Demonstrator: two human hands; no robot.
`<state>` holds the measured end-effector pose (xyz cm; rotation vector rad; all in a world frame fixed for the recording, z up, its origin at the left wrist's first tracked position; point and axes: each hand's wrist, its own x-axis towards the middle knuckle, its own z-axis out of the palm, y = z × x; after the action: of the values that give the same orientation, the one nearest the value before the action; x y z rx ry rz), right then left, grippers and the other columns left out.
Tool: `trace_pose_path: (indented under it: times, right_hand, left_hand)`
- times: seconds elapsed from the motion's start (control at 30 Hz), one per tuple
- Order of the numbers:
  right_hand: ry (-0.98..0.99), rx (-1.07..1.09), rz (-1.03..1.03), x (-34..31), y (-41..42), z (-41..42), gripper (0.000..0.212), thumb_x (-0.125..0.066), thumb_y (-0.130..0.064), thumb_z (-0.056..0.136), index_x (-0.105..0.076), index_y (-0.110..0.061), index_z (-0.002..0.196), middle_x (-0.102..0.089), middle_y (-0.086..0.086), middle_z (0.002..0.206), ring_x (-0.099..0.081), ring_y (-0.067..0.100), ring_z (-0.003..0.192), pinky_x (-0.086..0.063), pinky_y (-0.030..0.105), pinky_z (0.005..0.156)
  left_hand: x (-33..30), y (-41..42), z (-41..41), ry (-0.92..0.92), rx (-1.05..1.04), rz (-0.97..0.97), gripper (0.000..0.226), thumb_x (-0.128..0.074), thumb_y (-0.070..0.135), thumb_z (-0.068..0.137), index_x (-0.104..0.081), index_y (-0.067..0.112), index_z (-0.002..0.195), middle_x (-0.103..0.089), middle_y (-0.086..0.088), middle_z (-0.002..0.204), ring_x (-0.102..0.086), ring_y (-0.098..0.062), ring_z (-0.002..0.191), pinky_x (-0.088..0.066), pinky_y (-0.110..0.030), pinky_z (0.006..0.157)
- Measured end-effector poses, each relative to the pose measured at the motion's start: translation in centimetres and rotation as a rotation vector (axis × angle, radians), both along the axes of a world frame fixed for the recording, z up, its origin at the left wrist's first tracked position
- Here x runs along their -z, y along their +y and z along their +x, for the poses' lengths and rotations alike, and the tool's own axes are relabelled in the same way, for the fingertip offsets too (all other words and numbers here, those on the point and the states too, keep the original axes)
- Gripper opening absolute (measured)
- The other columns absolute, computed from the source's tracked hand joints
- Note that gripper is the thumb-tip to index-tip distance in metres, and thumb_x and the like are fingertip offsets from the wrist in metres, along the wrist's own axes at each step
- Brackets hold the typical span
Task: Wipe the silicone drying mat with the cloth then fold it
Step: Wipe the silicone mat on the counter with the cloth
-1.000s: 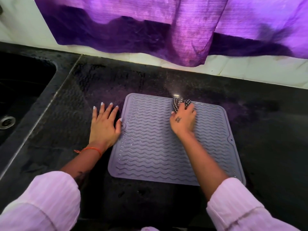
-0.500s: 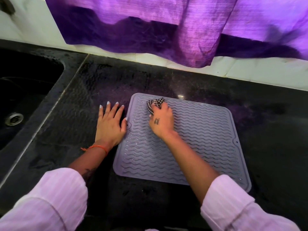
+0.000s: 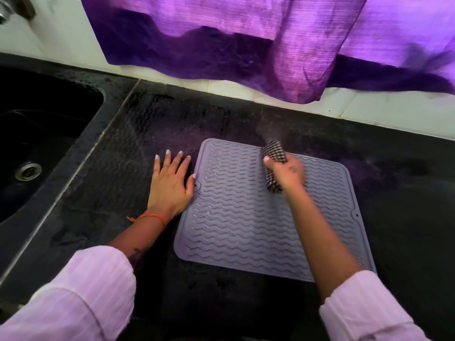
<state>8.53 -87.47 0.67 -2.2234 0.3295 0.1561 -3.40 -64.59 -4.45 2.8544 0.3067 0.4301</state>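
Step 1, wiping: my right hand (image 3: 286, 172) grips the cloth (image 3: 272, 166) on the mat's (image 3: 236, 217) far edge; my left hand (image 3: 170, 184) lies flat on the counter (image 3: 118, 168), thumb touching the mat. Next: wipe the near rows.

So the count: one grey wavy silicone mat (image 3: 246, 217), one checked cloth (image 3: 273, 153), two hands, left (image 3: 170, 185) and right (image 3: 288, 172), one black sink (image 3: 49, 114) with one drain (image 3: 27, 171), one purple curtain (image 3: 246, 40), one orange wrist thread (image 3: 147, 217).
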Motion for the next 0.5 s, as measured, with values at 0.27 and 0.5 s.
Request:
trace_pose_path:
  times: [0.27,0.5]
  right_hand:
    - [-0.127,-0.486,-0.272,-0.5,6.4,-2.1,0.036,-0.062,-0.039,0.086,-0.063,-0.011,0.108,-0.065,0.008,0.103,-0.062,0.026,0.095,-0.049,0.031,0.079]
    - [-0.090,0.032,-0.043,-1.7,2.6,-0.4,0.036,-0.055,-0.035,0.090,-0.054,-0.011,0.116,-0.061,0.010,0.114,-0.058,0.027,0.099,-0.039,0.023,0.072]
  left_hand:
    - [0.0,0.0,0.1,0.017,-0.002,0.012,0.060,-0.029,0.041,0.090,-0.047,0.008,0.137,-0.042,-0.013,0.145,-0.024,-0.035,0.141,-0.004,-0.049,0.117]
    - [0.0,0.0,0.0,0.008,-0.009,0.004,0.060,-0.030,0.041,0.090,-0.046,0.009,0.137,-0.042,-0.013,0.145,-0.024,-0.035,0.141,-0.002,-0.046,0.117]
